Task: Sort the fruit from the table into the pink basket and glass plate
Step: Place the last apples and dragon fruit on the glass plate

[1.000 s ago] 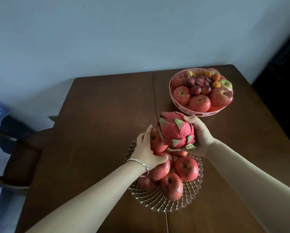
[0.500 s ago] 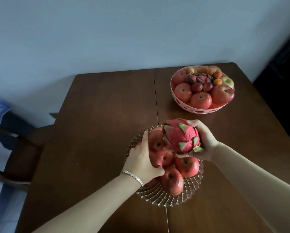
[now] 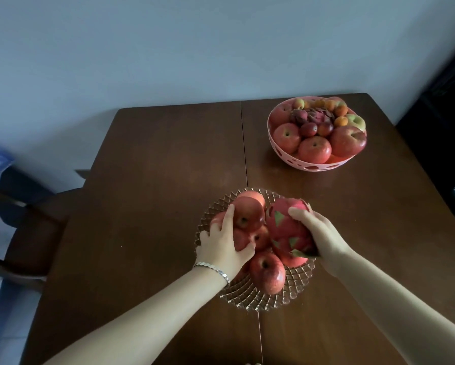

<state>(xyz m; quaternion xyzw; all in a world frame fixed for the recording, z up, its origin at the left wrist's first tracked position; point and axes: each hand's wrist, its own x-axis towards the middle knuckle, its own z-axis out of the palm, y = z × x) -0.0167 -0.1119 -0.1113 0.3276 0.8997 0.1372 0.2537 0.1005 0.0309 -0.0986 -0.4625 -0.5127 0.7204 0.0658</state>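
Note:
A glass plate (image 3: 297, 285) with a cut pattern sits near the table's front middle and carries several red apples (image 3: 267, 275). My right hand (image 3: 318, 235) grips a pink dragon fruit (image 3: 284, 230) with green scales, resting it on the plate's right side among the apples. My left hand (image 3: 222, 245) curls round a red apple (image 3: 241, 239) on the plate's left side, its fingers reaching up against another apple (image 3: 248, 213). The pink basket (image 3: 313, 165) stands at the far right, filled with apples, plums and small orange fruit.
The brown wooden table (image 3: 155, 180) has a seam running down its middle. A dark chair (image 3: 31, 233) stands off the left edge, with blue cloth behind it. Dark furniture (image 3: 447, 114) rises at the right. A pale wall lies behind the table.
My right hand has lowered the dragon fruit from above the apples onto the plate's right side. My left hand has stayed on the apples at the left.

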